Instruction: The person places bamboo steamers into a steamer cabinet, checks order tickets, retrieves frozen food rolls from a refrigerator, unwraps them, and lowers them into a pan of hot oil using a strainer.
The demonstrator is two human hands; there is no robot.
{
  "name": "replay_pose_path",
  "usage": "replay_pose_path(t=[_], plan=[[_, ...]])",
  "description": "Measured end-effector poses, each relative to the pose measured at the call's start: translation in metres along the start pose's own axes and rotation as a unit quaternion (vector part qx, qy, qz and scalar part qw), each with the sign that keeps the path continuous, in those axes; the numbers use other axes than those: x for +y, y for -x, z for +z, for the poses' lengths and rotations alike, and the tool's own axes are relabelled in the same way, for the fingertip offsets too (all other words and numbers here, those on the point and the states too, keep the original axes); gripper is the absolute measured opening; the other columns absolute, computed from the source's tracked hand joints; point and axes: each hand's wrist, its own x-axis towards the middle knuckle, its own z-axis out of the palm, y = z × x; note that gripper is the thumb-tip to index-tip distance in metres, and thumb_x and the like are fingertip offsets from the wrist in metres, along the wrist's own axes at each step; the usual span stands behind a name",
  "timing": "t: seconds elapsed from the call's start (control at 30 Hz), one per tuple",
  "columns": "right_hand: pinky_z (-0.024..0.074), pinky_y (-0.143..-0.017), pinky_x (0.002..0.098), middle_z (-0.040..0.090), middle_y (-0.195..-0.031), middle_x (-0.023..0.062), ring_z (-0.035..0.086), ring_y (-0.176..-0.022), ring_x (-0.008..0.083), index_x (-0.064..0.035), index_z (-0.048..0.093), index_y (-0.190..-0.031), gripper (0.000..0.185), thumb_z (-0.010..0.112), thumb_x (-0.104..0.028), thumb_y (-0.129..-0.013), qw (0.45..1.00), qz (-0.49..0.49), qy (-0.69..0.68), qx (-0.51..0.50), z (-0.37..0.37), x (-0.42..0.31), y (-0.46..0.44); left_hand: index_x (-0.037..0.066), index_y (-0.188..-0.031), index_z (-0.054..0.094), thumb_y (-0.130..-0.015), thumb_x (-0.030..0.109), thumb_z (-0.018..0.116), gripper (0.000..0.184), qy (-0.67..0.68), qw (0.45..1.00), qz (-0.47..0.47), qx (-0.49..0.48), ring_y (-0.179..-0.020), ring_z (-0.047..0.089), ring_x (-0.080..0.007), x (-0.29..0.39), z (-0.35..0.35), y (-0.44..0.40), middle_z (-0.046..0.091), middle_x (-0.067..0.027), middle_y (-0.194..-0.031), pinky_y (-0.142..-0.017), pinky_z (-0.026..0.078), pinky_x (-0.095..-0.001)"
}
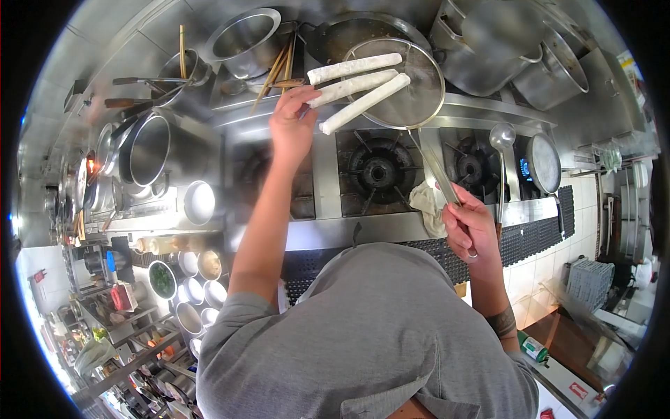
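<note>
A round wire-mesh strainer [419, 87] is held over the back of the stove, in front of a large wok [328, 43]. My right hand [469, 222] is closed around its long handle [438, 171]. Three long white rolls [354, 67] lie side by side across the mesh, their left ends sticking out past the rim. At the left end of the middle roll [356, 88] is my left hand [292, 124], its fingers bent and closed on that end. The fingertips are partly hidden.
Below the strainer is a black burner [377, 173]. A cloth [427, 208] lies by the stove edge. On the right, a ladle [502, 138] rests near a pan [543, 163] over a blue flame. Steel pots [150, 148] stand on the left, chopsticks [276, 73] behind my left hand.
</note>
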Motion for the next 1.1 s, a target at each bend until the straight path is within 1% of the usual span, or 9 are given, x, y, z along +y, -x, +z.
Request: replay_pose_path(t=[0.03,0.13,0.2,0.3,0.43,0.63,0.7,0.9,1.1], plan=[[0.035,-0.028,0.0208,0.059,-0.074,0.006,0.041,-0.037,0.0042,0.0037,0.049,-0.144,0.041,0.051,-0.005,-0.104,1.0,-0.001,0.003,0.002,0.0,0.0,0.0,0.006,-0.117,0.073,-0.08,-0.013,0.072,0.042,0.0,1.0,0.0,-0.001,-0.103,0.069,-0.0174,-0.001,0.001,0.0,0.07,-0.0086,-0.122,-0.089,0.056,-0.0305],[0.0351,-0.028,0.0205,0.059,-0.074,0.0057,0.041,-0.037,0.0041,0.0034,0.049,-0.144,0.041,0.05,-0.004,-0.104,1.0,-0.004,0.01,0.006,0.0,0.001,0.001,-0.001,-0.127,0.062,-0.083,-0.011,0.07,0.045,0.2,0.975,-0.098,-0.005,-0.106,0.069,-0.0203,0.002,0.006,0.0,0.068,-0.0118,-0.12,-0.091,0.057,-0.0334],[0.0351,-0.028,0.0204,0.059,-0.074,0.0056,0.041,-0.037,0.004,0.0031,0.049,-0.145,0.041,0.049,-0.004,-0.104,1.0,-0.006,0.015,0.009,0.0,0.002,0.001,-0.006,-0.127,0.058,-0.093,0.0,0.068,0.036,0.335,0.912,-0.231,0.041,-0.1,0.069,-0.0182,0.013,0.006,0.003,0.066,-0.0145,-0.122,-0.085,0.057,-0.0335],[0.0356,-0.028,0.0201,0.059,-0.073,0.0055,0.039,-0.037,0.0038,0.0026,0.049,-0.145,0.041,0.049,-0.004,-0.104,1.0,-0.008,0.025,0.012,0.001,0.003,0.0,-0.006,-0.123,0.061,-0.098,0.011,0.068,0.03,0.259,0.91,-0.325,0.0,-0.097,0.071,-0.0195,0.035,-0.002,-0.001,0.068,-0.0128,-0.114,-0.083,0.059,-0.0344],[0.0358,-0.028,0.0201,0.058,-0.073,0.0052,0.039,-0.037,0.0036,0.0015,0.049,-0.145,0.041,0.048,-0.004,-0.104,1.0,-0.003,0.021,0.015,0.0,0.004,0.001,-0.005,-0.121,0.064,-0.099,0.01,0.069,0.027,0.228,0.918,-0.321,-0.037,-0.096,0.07,-0.0177,0.024,-0.002,0.001,0.07,-0.0101,-0.108,-0.084,0.058,-0.0333],[0.0345,-0.027,0.0214,0.059,-0.074,0.0075,0.038,-0.036,0.0047,-0.0006,0.047,-0.148,0.044,0.047,-0.003,-0.105,1.0,0.003,0.016,0.011,-0.007,0.005,0.003,-0.003,-0.121,0.067,-0.092,-0.004,0.072,0.03,0.228,0.957,-0.177,-0.011,-0.096,0.068,-0.0127,0.015,0.006,0.006,0.073,-0.0078,-0.104,-0.086,0.055,-0.0276],[0.0346,-0.027,0.0214,0.059,-0.074,0.0075,0.038,-0.036,0.0047,-0.0007,0.047,-0.148,0.044,0.047,-0.003,-0.105,1.0,0.002,0.018,0.012,-0.005,0.004,0.004,-0.004,-0.12,0.066,-0.09,-0.011,0.07,0.031,0.245,0.951,-0.186,0.005,-0.1,0.065,-0.0128,0.014,0.006,0.006,0.071,-0.0075,-0.112,-0.093,0.053,-0.0278],[0.0375,-0.028,0.0201,0.059,-0.073,0.0057,0.04,-0.037,0.0039,0.0021,0.049,-0.146,0.042,0.05,-0.005,-0.104,1.0,-0.01,0.023,0.01,-0.002,0.004,0.003,0.003,-0.104,0.072,-0.082,-0.016,0.072,0.028,0.225,0.969,-0.099,0.025,-0.108,0.062,-0.0126,-0.003,0.01,0.01,0.063,-0.0069,-0.127,-0.09,0.052,-0.0246],[0.0372,-0.028,0.02,0.058,-0.072,0.0058,0.039,-0.036,0.0039,0.0028,0.049,-0.146,0.043,0.049,-0.004,-0.103,1.0,-0.006,0.015,0.008,-0.002,0.005,0.002,0.003,-0.099,0.074,-0.082,-0.016,0.071,0.026,0.201,0.975,-0.091,0.028,-0.105,0.062,-0.0119,-0.005,0.01,0.011,0.064,-0.0069,-0.127,-0.09,0.051,-0.0242]])
